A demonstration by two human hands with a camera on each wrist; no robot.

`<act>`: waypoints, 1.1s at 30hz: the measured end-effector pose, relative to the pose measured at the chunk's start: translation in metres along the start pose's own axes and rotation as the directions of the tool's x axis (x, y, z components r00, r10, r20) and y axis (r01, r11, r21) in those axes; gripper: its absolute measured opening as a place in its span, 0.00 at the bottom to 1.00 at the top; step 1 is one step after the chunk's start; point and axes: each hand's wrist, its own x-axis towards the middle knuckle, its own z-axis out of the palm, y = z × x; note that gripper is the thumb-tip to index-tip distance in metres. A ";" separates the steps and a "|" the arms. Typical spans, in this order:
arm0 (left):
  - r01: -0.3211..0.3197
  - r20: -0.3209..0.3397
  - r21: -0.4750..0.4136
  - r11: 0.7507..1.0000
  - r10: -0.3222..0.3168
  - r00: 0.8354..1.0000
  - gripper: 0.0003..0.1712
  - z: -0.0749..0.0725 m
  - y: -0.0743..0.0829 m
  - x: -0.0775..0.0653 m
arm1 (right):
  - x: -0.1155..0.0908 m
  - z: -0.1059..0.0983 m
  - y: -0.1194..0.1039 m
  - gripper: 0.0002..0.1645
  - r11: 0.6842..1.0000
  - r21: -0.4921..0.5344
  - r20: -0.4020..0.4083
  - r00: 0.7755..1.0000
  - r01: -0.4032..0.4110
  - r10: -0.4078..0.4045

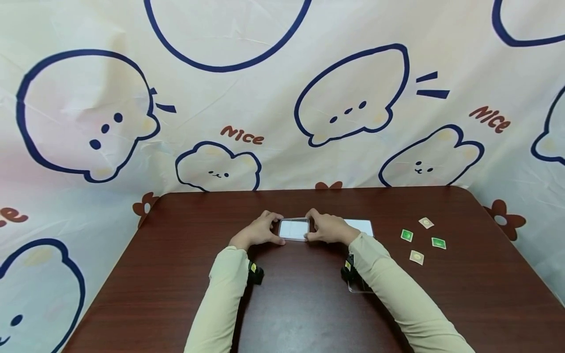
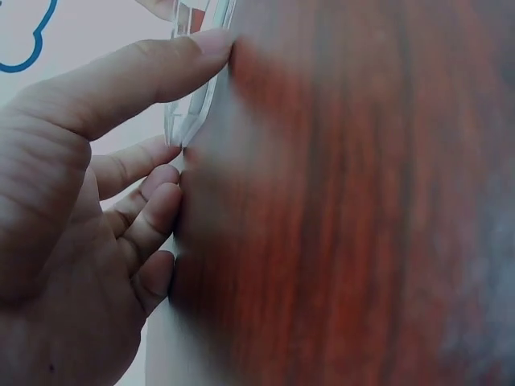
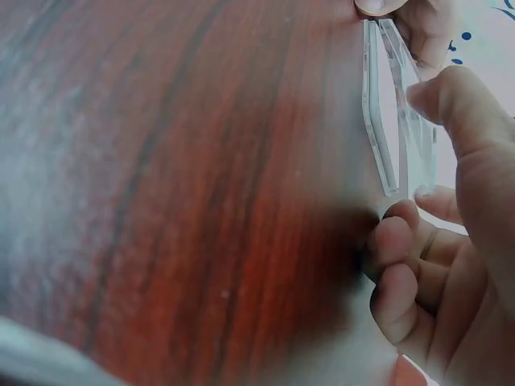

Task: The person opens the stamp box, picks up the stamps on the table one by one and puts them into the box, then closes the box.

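A small clear plastic case [image 1: 294, 229] with a white inside lies on the brown table, between both hands. My left hand [image 1: 260, 229] grips its left end, thumb on the near edge and fingers around the far side. In the left wrist view, the thumb presses the clear edge of the case [image 2: 189, 104]. My right hand [image 1: 327, 228] pinches the lid's right end between thumb and index finger. The right wrist view shows the lid [image 3: 412, 112] tilted up from the base [image 3: 376, 104], with a wedge-shaped gap between them.
A white rectangular sheet [image 1: 361, 226] lies behind the right hand. Several small square cards lie to the right, among them a green card [image 1: 407, 235] and a cream card [image 1: 417, 257]. A clear-edged object [image 1: 361, 292] is partly hidden under the right forearm. Patterned cloth [image 1: 282, 98] hangs behind the table.
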 end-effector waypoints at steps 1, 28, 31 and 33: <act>-0.001 0.000 -0.006 1.000 0.001 1.000 0.42 0.000 0.000 0.000 | -0.001 0.000 0.001 0.34 1.000 0.017 -0.006 1.000 0.006 -0.006; -0.030 -0.001 0.090 0.996 0.031 1.000 0.34 0.000 0.003 0.002 | -0.086 0.016 -0.015 0.26 0.941 0.247 -0.029 0.972 0.232 -0.232; -0.027 0.001 0.084 0.996 0.027 1.000 0.34 0.000 0.003 0.001 | -0.093 0.022 -0.022 0.26 0.945 0.238 -0.011 0.974 0.223 -0.227; -0.023 0.003 0.079 0.997 0.023 1.000 0.34 0.000 0.005 0.001 | -0.095 0.026 -0.025 0.26 0.955 0.203 -0.014 0.976 0.216 -0.218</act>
